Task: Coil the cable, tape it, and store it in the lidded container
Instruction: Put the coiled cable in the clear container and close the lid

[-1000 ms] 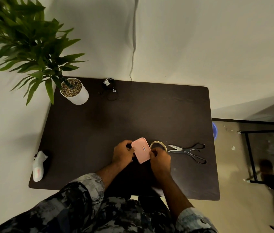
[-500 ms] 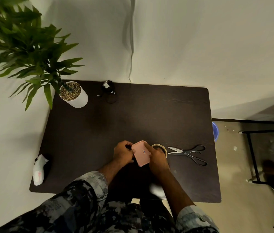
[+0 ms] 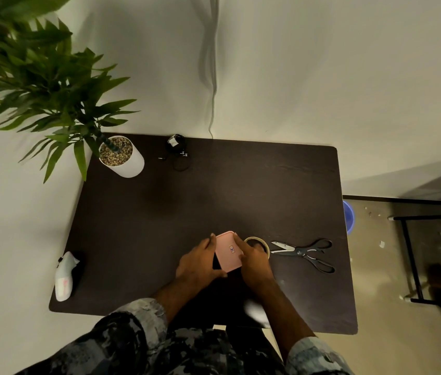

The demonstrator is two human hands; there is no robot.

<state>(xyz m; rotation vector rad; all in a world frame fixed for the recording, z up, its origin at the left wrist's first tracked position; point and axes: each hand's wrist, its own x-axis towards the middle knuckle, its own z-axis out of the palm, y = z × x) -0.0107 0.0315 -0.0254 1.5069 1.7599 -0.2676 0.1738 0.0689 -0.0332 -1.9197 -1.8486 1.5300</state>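
On your left, a white device (image 3: 63, 277) lies at the tabletop's (image 3: 241, 190) left edge, near the front corner. At the back left corner a white pot (image 3: 124, 161) stands close to both edges, its plant (image 3: 38, 77) leaning out over the wall side. Just right of it, near the back edge, sits the coiled cable (image 3: 178, 151), well apart from your hands, with a wide bare stretch of tabletop between.

Near the front edge, around the middle, your left hand (image 3: 199, 263) grips the left side of the pink lidded box (image 3: 228, 251), fingers along its edge and thumb at its near corner. Your right hand (image 3: 253, 262) grips the right side, fingers curled over the lid. Whether the lid is fully seated you cannot tell.

The tape (image 3: 257, 246) lies just beside the box, touching your right hand and partly hidden by it. The scissors (image 3: 304, 253) lie near the tape, blades slightly parted and pointing toward it, handles near the right edge. Bare tabletop lies behind and in front of them.
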